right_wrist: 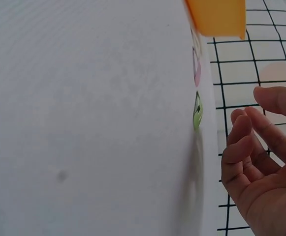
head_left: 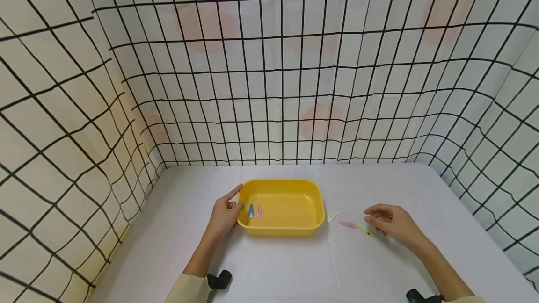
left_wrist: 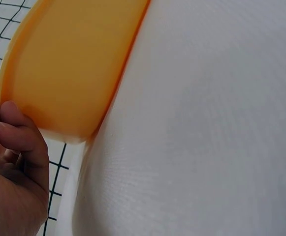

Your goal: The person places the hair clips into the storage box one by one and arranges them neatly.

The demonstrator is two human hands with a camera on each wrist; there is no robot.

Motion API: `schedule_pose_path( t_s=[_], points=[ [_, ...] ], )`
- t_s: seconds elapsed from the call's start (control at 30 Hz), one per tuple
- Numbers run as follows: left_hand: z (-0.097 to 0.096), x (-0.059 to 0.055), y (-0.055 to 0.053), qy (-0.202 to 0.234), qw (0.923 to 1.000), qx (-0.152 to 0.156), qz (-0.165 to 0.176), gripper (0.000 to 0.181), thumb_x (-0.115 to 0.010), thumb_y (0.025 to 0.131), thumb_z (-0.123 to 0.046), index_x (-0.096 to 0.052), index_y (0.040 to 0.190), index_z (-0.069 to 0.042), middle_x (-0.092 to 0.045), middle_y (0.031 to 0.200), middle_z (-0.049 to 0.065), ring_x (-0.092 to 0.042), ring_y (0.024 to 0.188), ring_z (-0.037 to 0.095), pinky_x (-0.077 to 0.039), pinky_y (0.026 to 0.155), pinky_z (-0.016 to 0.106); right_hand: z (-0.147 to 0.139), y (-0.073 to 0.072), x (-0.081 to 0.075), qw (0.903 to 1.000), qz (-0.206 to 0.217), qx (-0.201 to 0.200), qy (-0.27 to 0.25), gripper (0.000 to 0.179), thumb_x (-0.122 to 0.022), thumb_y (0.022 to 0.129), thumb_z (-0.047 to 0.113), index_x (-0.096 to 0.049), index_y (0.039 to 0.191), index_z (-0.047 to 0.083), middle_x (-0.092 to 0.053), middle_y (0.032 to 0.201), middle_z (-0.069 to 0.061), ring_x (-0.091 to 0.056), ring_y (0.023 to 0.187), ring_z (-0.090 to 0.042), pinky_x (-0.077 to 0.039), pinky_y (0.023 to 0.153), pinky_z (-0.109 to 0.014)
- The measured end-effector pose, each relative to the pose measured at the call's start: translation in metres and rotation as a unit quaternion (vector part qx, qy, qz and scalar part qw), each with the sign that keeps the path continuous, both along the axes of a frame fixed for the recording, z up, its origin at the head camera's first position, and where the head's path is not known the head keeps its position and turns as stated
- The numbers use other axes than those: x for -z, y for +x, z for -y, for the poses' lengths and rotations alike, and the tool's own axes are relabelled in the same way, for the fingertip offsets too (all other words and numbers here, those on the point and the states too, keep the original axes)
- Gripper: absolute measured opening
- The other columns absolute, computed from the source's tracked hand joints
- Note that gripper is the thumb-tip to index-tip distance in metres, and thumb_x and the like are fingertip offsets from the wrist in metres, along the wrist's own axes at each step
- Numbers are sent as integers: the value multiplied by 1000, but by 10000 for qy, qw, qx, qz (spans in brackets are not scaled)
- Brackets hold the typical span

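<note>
A yellow tray (head_left: pixel 280 231) sits on the white table, with a blue hair clip (head_left: pixel 251 211) and a pink one (head_left: pixel 258 212) lying in its left part. My left hand (head_left: pixel 224 214) holds the tray's left side, index finger stretched toward the back corner and thumb at the rim. In the left wrist view, curled fingers (left_wrist: pixel 22 132) press close to the tray's wall. Right of the tray lie a whitish hair clip (head_left: pixel 332 217), a light pink clip (head_left: pixel 347 224) and a green clip (head_left: pixel 364 230). Just beyond the green clip hovers my right hand (head_left: pixel 393 223), fingers loosely bent, thumb apart, holding nothing.
Black-grid white cloth walls (head_left: pixel 269 106) enclose the table at the back and both sides. The white tabletop (head_left: pixel 286 270) extends in front of the tray. Black wrist devices (head_left: pixel 219 279) sit on both forearms.
</note>
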State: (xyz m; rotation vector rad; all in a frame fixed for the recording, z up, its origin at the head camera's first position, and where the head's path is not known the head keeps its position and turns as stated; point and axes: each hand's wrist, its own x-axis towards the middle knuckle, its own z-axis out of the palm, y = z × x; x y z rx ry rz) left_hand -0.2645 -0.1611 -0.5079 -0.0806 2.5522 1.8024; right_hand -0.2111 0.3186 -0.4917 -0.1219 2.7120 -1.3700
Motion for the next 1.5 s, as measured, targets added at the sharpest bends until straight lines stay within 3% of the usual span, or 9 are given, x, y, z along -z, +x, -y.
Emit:
schedule_pose_path(
  t_s=[0.2, 0.43, 0.77, 1.03, 1.5],
  points=[
    [0, 1, 0, 30, 10000, 56, -13, 60, -62, 94, -14, -53, 152, -29, -43, 58, -1, -41, 40, 15, -40, 40, 21, -5, 3, 11, 9998, 112, 34, 143, 41, -72, 95, 34, -69, 125, 6, -74, 107, -8, -68, 80, -11, -53, 59, -27],
    [0, 3, -1, 50, 10000, 38, 48, 60, -63, 96, -14, -53, 152, -30, -44, 59, 0, -42, 41, 15, -40, 40, 21, -7, 6, 17, 9997, 210, 49, 151, 42, -74, 94, 34, -69, 124, 5, -71, 108, -10, -66, 74, -9, -52, 56, -27],
    [1, 3, -1, 25, 10000, 54, 63, 60, -63, 95, -14, -53, 152, -30, -45, 60, 0, -43, 41, 15, -40, 40, 21, -9, 9, 22, 9994, 95, -162, 292, 38, -77, 91, 27, -71, 120, 5, -70, 99, -6, -65, 78, -4, -53, 60, -25],
    [1, 4, -2, 46, 10000, 30, 72, 60, -63, 95, -14, -53, 152, -30, -45, 60, 0, -43, 40, 15, -40, 40, 21, -7, 9, 24, 9972, -130, -272, 692, 32, -79, 89, 30, -75, 112, 8, -70, 92, 0, -62, 77, -3, -51, 70, -20],
    [0, 0, 0, 65, 10000, 39, 58, 61, -64, 94, -14, -53, 152, -28, -45, 58, -1, -42, 40, 15, -40, 39, 21, -2, 10, 23, 9936, -370, -161, 1054, 24, -81, 86, 22, -77, 105, 8, -67, 84, 3, -56, 71, -2, -47, 64, -21]
  ],
)
